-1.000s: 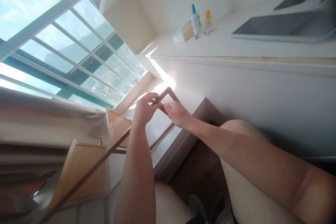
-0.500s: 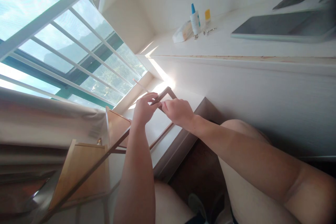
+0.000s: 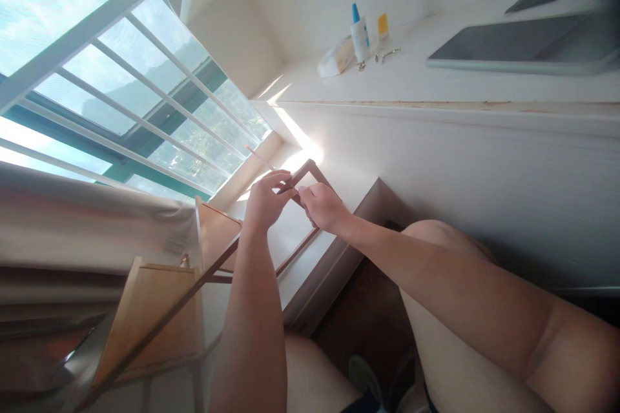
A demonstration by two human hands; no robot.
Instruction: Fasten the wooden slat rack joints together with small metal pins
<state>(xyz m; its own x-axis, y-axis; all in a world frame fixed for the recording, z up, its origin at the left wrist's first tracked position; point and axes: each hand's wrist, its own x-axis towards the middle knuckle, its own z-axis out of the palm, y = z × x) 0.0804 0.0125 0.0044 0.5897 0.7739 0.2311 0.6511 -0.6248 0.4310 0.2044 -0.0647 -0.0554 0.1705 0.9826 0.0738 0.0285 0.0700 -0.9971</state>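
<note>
A brown frame with a squared end (image 3: 323, 179) is at the centre, its opening partly covered by my hands. My left hand (image 3: 268, 201) grips the near left bar of the frame, thumb and fingers on opposite sides. Close beside it, my right hand (image 3: 322, 208) is closed in a pinch at the same bar, its fingertips near my left thumb. Whatever lies between the right fingertips is too small and hidden to make out. A long brown bar (image 3: 179, 303) runs from the lower left up behind my left forearm.
A white ledge (image 3: 407, 85) on the right bears a blue-capped bottle (image 3: 360, 40), a yellow-capped container (image 3: 383, 27), small metal pieces (image 3: 390, 55) and a dark flat tablet-like slab (image 3: 513, 45). A barred window (image 3: 145, 110) and wooden boxy furniture (image 3: 155, 316) stand left.
My right hand has turned and its wrist has shifted slightly down and left, uncovering more of the frame's right bar. My left hand stays in place on the frame.
</note>
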